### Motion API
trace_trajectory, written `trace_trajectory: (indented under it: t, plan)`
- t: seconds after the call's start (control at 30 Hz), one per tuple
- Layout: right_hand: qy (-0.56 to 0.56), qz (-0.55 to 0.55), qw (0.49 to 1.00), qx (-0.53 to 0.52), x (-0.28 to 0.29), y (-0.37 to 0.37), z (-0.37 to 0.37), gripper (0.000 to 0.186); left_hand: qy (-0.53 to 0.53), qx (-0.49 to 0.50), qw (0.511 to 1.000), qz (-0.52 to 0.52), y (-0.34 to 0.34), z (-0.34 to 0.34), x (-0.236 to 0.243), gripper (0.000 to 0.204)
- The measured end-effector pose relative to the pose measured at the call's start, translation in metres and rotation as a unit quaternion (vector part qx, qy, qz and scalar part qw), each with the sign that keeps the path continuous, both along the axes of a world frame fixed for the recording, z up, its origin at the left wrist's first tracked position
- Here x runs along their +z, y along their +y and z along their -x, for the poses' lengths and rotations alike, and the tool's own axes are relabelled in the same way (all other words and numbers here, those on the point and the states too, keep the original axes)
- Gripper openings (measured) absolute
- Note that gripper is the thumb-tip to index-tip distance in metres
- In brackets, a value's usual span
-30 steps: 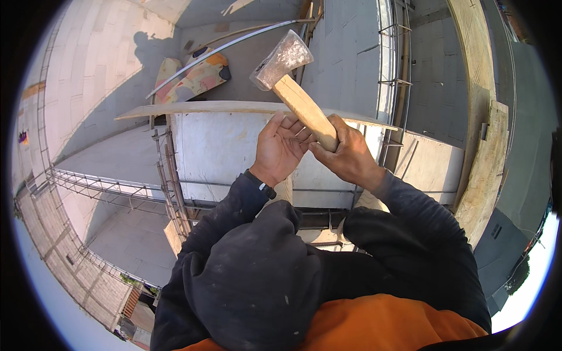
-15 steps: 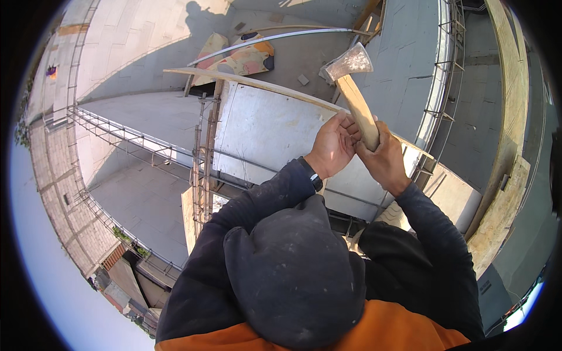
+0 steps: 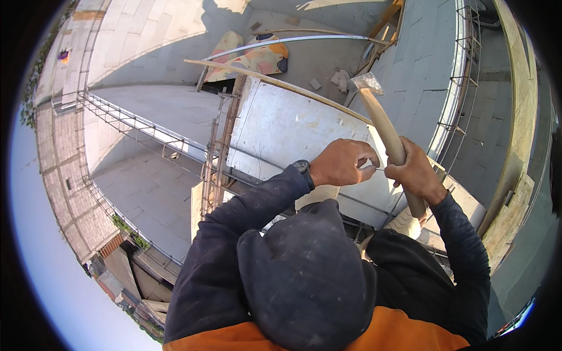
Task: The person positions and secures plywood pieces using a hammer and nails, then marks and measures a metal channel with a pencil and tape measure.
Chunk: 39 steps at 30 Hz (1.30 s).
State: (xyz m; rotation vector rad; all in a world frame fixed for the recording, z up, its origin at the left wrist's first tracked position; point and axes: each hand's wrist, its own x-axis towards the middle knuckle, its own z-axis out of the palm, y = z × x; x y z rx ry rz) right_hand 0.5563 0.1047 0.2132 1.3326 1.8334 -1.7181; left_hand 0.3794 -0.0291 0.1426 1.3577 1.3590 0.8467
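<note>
My right hand [image 3: 417, 172] is wrapped round the wooden handle of a hatchet [image 3: 383, 124]. The worn metal head points up and away from me, and the handle's butt sticks out below my fist. Just to its left, my left hand [image 3: 344, 162] is closed in a pinch, thumb against forefinger. Something thin and pale seems to span the gap between the two hands, too small to name. Under both hands lies a whitish panel [image 3: 293, 120] with a wooden strip along its far edge.
Tied steel bars [image 3: 140, 127] run along wall tops at left; more rebar [image 3: 462, 79] lines the right wall. Long timber planks [image 3: 515, 117] curve down the far right. Deep below lies a floor with a patterned cloth [image 3: 252, 59] and rubble.
My hands have drawn apart; the left has turned knuckles up and pinches its fingers. My right hand grips the hatchet farther up, leaving more handle below the fist.
</note>
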Motion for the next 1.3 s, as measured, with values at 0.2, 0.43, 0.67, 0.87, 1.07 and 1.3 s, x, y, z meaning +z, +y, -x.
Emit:
trace_trajectory:
  t: [0.2, 0.43, 0.67, 0.87, 1.07, 1.3]
  plan:
    - [0.039, 0.015, 0.999, -0.014, -0.006, 0.000, 0.008, 0.058, 0.043, -0.033, 0.996, -0.067, 0.013, 0.007, 0.000, 0.014]
    - [0.026, -0.003, 1.000, -0.007, -0.014, 0.024, 0.025, 0.059, 0.077, -0.058, 0.995, 0.041, 0.039, 0.023, 0.013, 0.024]
    - [0.079, 0.000, 0.994, -0.075, -0.037, 0.054, 0.041, 0.050, 0.090, -0.119, 0.986, 0.072, 0.099, 0.067, -0.019, 0.024]
    - [0.134, 0.004, 0.978, -0.158, -0.057, 0.080, 0.024, 0.035, -0.020, -0.040, 0.979, 0.197, 0.147, 0.140, -0.082, 0.024]
    - [0.078, 0.024, 0.983, -0.163, -0.059, 0.087, -0.006, 0.037, 0.060, -0.124, 0.951, 0.276, 0.148, 0.170, -0.125, 0.013]
    - [0.028, 0.057, 0.990, -0.127, -0.062, 0.087, -0.006, 0.043, 0.032, -0.148, 0.922, 0.356, 0.149, 0.165, -0.130, 0.016]
